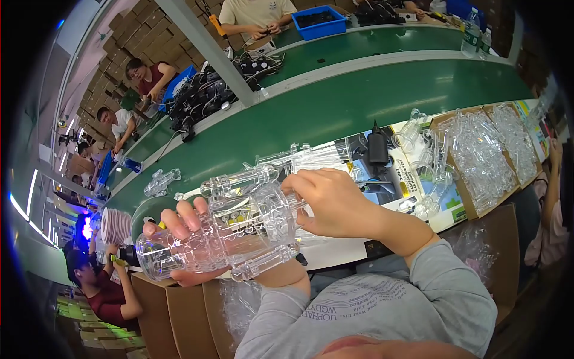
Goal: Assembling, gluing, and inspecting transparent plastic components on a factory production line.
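In front of me lies a clear plastic cylinder assembly (257,224), tilted on its side, with ribbed walls and clear side tubes. My left hand (174,222) is wrapped around its narrower left section, the fingers curled over the top. At the wider right end, the fingers of my right hand (338,200) are closed in a pinch on a clear plastic part. Whether that part is separate from the cylinder is hidden by the fingers. Just beyond my hands, more clear plastic pieces (305,157) rest on the bench.
A carton of clear tubes (478,158) stands at right, near a black bottle (377,143). Another clear fitting (161,181) lies at left. Beyond runs a green conveyor belt (335,99); co-workers sit across it with black cables (206,96) and a blue bin (320,24).
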`<state>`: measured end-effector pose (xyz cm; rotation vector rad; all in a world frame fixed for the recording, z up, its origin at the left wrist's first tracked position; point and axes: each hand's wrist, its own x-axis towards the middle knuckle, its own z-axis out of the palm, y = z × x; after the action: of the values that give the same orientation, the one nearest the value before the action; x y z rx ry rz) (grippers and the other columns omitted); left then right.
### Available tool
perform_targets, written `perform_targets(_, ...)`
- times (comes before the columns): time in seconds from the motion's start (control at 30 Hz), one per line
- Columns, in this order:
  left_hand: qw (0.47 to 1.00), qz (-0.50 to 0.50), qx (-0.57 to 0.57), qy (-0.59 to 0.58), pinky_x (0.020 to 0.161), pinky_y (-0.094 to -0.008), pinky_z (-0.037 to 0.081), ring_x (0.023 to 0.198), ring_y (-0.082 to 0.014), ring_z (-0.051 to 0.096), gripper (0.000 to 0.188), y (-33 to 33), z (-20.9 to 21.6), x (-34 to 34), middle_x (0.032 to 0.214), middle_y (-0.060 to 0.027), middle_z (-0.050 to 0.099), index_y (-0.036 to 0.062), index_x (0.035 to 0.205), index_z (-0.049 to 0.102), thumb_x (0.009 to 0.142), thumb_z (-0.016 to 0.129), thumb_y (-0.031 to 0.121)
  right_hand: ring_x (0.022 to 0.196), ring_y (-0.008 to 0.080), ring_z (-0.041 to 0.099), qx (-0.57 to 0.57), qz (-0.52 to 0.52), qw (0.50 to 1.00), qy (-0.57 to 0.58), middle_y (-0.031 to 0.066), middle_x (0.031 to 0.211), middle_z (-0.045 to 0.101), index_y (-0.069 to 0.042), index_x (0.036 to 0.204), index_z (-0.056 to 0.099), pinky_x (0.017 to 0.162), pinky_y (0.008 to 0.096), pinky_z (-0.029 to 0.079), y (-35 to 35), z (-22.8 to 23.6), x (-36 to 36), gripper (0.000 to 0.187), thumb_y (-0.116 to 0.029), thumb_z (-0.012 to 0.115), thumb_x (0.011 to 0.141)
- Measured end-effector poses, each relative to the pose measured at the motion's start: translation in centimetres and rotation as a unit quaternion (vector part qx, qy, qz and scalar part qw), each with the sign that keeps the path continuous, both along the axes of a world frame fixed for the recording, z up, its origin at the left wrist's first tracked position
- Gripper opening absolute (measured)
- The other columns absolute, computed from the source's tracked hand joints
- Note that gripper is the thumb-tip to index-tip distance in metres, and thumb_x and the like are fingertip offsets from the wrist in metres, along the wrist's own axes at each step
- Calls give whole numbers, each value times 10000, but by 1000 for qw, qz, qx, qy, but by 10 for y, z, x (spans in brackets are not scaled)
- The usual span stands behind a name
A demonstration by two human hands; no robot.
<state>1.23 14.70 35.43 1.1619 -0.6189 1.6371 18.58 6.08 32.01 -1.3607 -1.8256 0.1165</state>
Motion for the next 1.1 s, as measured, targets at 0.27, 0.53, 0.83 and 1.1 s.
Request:
perform_targets(0.27, 989, 109, -86, -58, 782, -376, 395, 807, -212, 460, 601, -16, -1, 13, 873, -84, 458, 9, 1167, 431, 837, 535, 500, 735, 228, 616, 46, -28, 998, 12, 37, 801, 605, -90, 948, 567, 666, 351, 477, 2, -4, -3, 349, -66, 666, 615)
perform_targets(0.53, 993, 55, -100, -31, 969, -478, 374, 1013, -331, 528, 720, -3, -10, 24, 1067, -185, 524, 29, 1300, 342, 810, 600, 488, 736, 251, 617, 27, -56, 998, 15, 67, 787, 603, -70, 938, 574, 650, 341, 480, -1, 4, 18, 366, -160, 738, 624)
perform_targets(0.83, 941, 198, -260, -89, 1009, -474, 325, 1222, -306, 428, 391, 7, 3, -5, 1285, -204, 450, 60, 1242, 408, 895, 483, 224, 777, 286, 623, -66, -230, 971, -8, 84, 823, 620, -85, 944, 550, 664, 384, 481, 53, 17, 84, 354, -175, 682, 628)
perform_targets(1.1, 953, 142, -161, -215, 763, -362, 405, 889, -225, 490, 155, -11, 2, -43, 1023, -121, 507, -1, 991, 487, 856, 476, 75, 859, 280, 628, -186, -276, 917, -221, 83, 879, 649, -129, 985, 584, 693, 406, 496, 156, -42, 165, 387, -198, 660, 611)
